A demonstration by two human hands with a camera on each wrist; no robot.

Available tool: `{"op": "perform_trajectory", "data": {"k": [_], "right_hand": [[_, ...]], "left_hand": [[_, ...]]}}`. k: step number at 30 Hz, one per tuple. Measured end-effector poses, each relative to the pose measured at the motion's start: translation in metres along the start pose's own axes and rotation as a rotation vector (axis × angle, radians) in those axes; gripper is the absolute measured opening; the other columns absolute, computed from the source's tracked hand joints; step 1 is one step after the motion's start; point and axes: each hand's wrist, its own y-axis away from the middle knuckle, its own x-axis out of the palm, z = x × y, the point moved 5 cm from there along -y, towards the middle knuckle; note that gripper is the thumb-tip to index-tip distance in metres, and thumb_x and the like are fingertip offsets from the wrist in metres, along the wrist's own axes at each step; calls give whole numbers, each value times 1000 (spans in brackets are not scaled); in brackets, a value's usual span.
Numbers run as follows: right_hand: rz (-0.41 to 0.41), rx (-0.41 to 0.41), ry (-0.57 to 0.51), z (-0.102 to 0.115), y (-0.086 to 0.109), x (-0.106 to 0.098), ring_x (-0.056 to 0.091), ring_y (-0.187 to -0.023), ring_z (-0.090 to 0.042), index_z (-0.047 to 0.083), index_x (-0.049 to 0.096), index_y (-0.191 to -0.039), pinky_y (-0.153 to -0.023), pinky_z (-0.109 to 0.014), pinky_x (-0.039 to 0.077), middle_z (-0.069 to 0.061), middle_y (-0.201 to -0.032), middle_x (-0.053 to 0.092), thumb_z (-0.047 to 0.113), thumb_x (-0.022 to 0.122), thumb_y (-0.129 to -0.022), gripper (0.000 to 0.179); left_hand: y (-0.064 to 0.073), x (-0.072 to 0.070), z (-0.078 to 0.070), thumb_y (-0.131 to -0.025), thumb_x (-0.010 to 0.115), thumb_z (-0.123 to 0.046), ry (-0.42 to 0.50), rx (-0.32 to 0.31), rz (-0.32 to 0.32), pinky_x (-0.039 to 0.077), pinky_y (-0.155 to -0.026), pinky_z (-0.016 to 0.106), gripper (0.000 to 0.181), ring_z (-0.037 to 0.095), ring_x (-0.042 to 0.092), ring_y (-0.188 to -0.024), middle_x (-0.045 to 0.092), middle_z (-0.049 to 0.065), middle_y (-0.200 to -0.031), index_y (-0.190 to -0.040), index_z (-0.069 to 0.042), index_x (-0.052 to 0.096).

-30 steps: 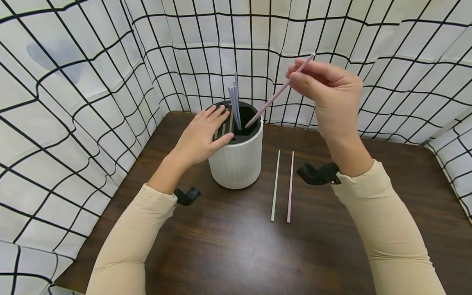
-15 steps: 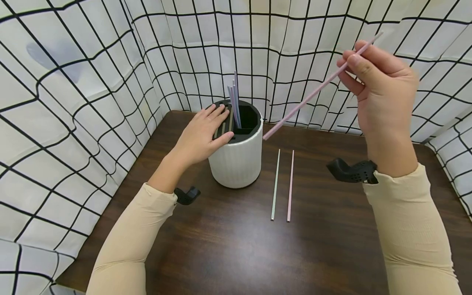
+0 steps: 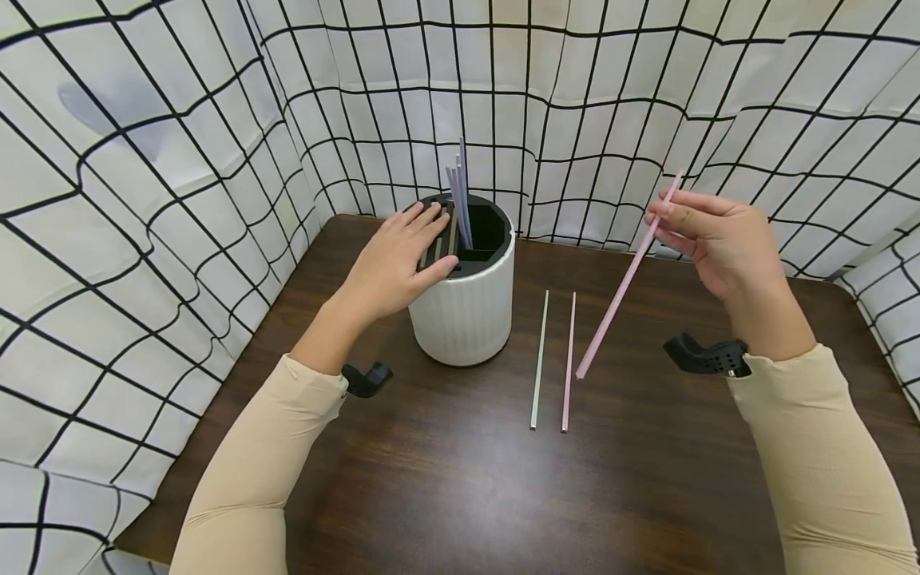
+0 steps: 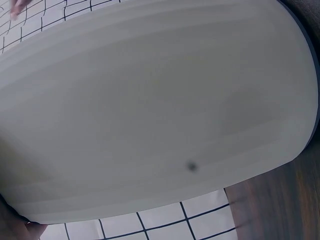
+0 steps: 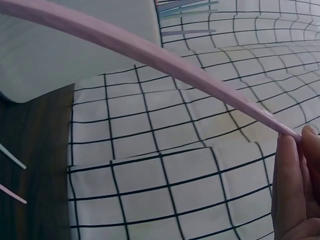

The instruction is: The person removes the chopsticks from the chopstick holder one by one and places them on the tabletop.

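Observation:
My right hand (image 3: 722, 235) pinches a pink chopstick (image 3: 624, 287) near its upper end, over the table right of the holder. It slants down to the left. In the right wrist view, the thumb and fingers (image 5: 289, 165) meet on this chopstick's thin end. My left hand (image 3: 384, 267) rests with spread fingers on the black slotted top of a white ribbed utensil holder (image 3: 463, 323). Several pale lilac-blue chopsticks (image 3: 458, 196) stand in its open compartment. On the table to its right lie a pale green chopstick (image 3: 539, 359) and another pink chopstick (image 3: 569, 363), roughly parallel.
The dark wooden table (image 3: 431, 479) carries the holder near its back edge. White curtain with a black grid (image 3: 575, 72) encloses the back and sides. A black wrist camera mount (image 3: 704, 355) sticks out from the right wrist, another (image 3: 366, 380) from the left.
My right hand has lifted the pink chopstick out of the holder's opening, carried it right, then lowered it toward the table beside the two lying chopsticks. The left hand has stayed put.

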Motion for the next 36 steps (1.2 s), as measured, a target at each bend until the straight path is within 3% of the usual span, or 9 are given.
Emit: {"op": "perform_trajectory", "data": {"k": [9,19,29,34,36], "right_hand": [[33,261,125,-58,-12,-25,76,-83,-12,10,80,-88,-76,-23,60,-3,-86,78,0,69,-89,15],[18,476,182,-111,-21,-51,76,-79,-10,14,78,-80,-77,-23,60,-1,-82,78,-1,65,-92,23],[15,553,274,-157,-27,-69,74,-79,-6,15,75,-81,-81,-24,60,5,-82,76,1,62,-95,24],[-25,572,317,-170,-29,-74,73,-77,-6,8,74,-91,-79,-24,61,6,-79,75,1,65,-93,12],[-39,570,356,-173,-30,-75,73,-76,-5,2,72,-109,-78,-24,60,7,-78,74,3,66,-93,17]], "left_hand": [[1,-1,0,-101,43,-53,0,-5,1,10,-128,49,71,28,14,-156,24,9,-165,-157,-10,32],[1,-1,0,-101,43,-52,-4,-7,9,9,-128,49,71,29,13,-156,24,9,-166,-157,-10,30],[1,-1,0,-101,43,-52,-2,-13,10,9,-128,49,71,29,13,-156,24,9,-166,-157,-10,31],[1,-1,-1,-101,44,-52,3,-9,8,9,-128,48,71,29,13,-156,24,9,-166,-157,-10,31],[1,-1,-2,-101,44,-52,2,-8,4,9,-128,48,70,29,13,-156,24,9,-165,-157,-10,31]]}}
